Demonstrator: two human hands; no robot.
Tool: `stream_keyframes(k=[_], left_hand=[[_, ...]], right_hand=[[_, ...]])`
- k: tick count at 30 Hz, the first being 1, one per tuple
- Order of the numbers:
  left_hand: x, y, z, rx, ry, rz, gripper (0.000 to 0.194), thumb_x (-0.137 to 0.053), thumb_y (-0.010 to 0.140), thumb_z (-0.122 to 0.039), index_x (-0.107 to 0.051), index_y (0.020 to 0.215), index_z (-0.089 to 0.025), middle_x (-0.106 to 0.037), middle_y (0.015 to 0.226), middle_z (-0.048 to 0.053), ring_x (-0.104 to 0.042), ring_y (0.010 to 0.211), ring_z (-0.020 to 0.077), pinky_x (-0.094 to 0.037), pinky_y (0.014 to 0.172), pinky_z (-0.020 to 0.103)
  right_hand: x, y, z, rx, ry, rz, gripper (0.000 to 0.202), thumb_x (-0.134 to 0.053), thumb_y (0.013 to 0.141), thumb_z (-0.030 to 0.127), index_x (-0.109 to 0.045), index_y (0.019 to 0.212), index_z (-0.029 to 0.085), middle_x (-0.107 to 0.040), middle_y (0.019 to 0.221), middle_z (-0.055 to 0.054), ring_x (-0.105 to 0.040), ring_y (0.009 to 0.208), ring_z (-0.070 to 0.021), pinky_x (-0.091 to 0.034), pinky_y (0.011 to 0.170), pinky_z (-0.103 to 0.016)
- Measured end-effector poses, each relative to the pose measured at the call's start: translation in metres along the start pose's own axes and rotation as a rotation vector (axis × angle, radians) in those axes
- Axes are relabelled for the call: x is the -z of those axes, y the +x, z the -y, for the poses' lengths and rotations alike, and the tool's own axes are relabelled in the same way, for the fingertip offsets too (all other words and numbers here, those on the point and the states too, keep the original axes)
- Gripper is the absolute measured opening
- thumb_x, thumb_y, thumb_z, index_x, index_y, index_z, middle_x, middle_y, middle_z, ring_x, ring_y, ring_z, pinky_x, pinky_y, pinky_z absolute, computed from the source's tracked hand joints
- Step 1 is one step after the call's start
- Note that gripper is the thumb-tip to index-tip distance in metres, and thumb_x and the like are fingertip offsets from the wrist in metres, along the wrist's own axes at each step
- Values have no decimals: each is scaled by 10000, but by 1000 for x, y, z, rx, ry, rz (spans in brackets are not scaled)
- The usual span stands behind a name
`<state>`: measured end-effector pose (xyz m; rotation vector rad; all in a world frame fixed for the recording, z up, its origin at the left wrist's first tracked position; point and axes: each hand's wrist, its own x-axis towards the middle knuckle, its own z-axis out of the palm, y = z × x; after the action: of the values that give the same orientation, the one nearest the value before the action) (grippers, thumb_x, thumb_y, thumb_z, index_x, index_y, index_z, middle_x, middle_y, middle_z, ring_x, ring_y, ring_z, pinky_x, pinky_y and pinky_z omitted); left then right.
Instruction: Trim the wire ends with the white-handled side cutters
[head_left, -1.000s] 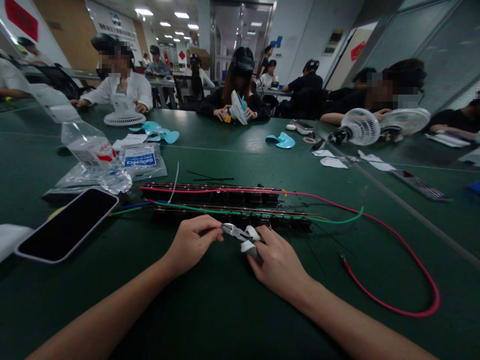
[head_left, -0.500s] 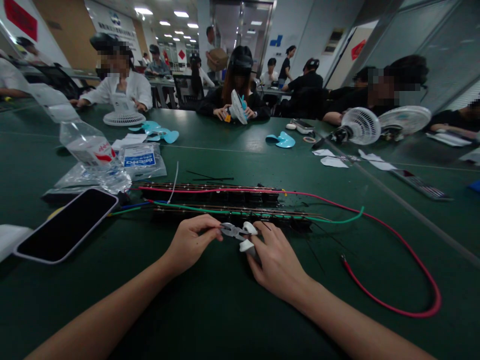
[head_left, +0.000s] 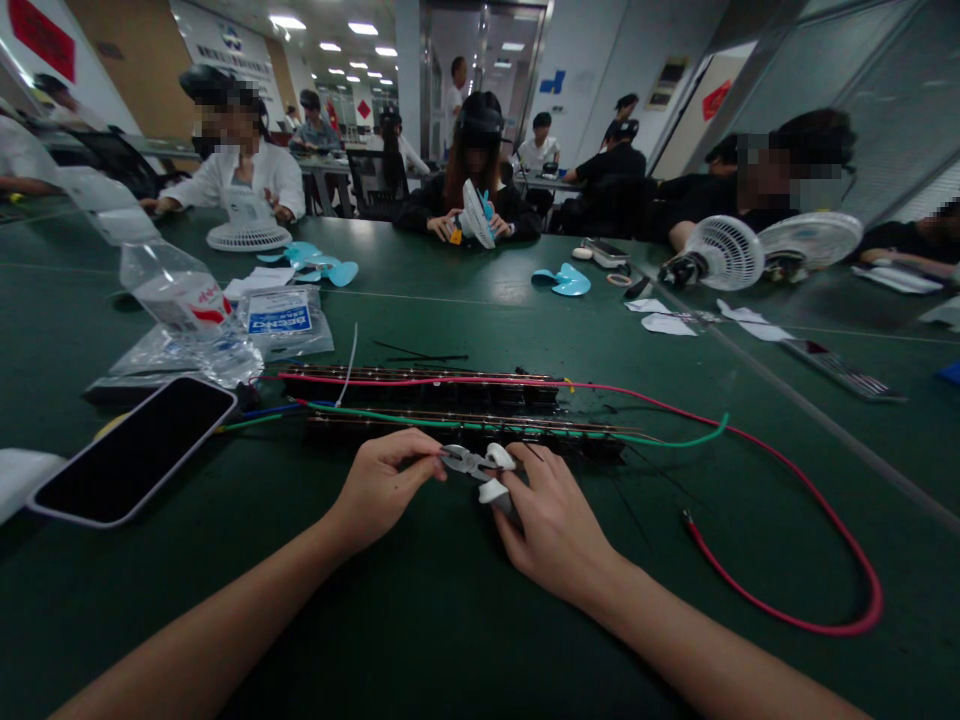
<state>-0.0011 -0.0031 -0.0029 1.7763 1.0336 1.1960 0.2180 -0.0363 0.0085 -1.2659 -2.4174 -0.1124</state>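
My right hand (head_left: 559, 515) is closed around the white and grey handles of small cutting pliers (head_left: 466, 460), whose metal jaws point left. At the jaw tips, my left hand (head_left: 390, 485) pinches with thumb and forefinger; what sits between them is too small to make out. Just beyond both hands lie two long dark strips (head_left: 420, 391) with rows of bright metal along their tops. A green wire (head_left: 525, 428) runs along the nearer strip and a red wire (head_left: 637, 391) along the farther one. A pale cable tie (head_left: 349, 365) sticks up from the strips at left.
To the left are a phone (head_left: 135, 455), a plastic bottle (head_left: 176, 290) and a labelled bag (head_left: 281, 315). The red wire loops round on the right. Blue fan blades (head_left: 562, 280) and white fan guards (head_left: 724, 253) lie farther back, where other people sit.
My hands and the pliers hold almost still. In the background, a standing person has moved to the right and the carton no longer shows.
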Motion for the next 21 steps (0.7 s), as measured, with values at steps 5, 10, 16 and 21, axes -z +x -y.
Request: stream_keyframes(k=[5,10,16,21], left_hand=[[1,0,0,-3,8,0,157,-610,834,-163,-698,704,-168,-682,770,38,-640,731,155,-507,681,274],[1,0,-1,-12,20,-3,157,-613,833,-147,-702,704,-165,-685,770,37,-636,728,149,-505,673,261],[1,0,-1,-14,24,-5,159,-611,837,-136,-699,708,-164,-685,772,35,-637,734,151,-502,682,263],[1,0,-1,-19,30,-1,155,-619,834,-120,-696,707,-166,-682,775,26,-636,736,142,-497,687,255]], right_hand=[[1,1,0,1,-3,11,263,-552,798,181,-627,1043,118,-562,1166,-200,-492,1083,-321,-457,887,-494],[0,1,0,0,-8,24,241,-541,809,187,-629,1022,115,-560,1161,-199,-485,1073,-319,-451,895,-492],[1,0,0,1,-5,20,252,-538,803,189,-624,1028,113,-543,1180,-196,-475,1083,-319,-442,919,-485],[0,0,-1,11,-6,19,265,-540,800,182,-621,1042,108,-548,1181,-203,-478,1091,-318,-441,921,-492]])
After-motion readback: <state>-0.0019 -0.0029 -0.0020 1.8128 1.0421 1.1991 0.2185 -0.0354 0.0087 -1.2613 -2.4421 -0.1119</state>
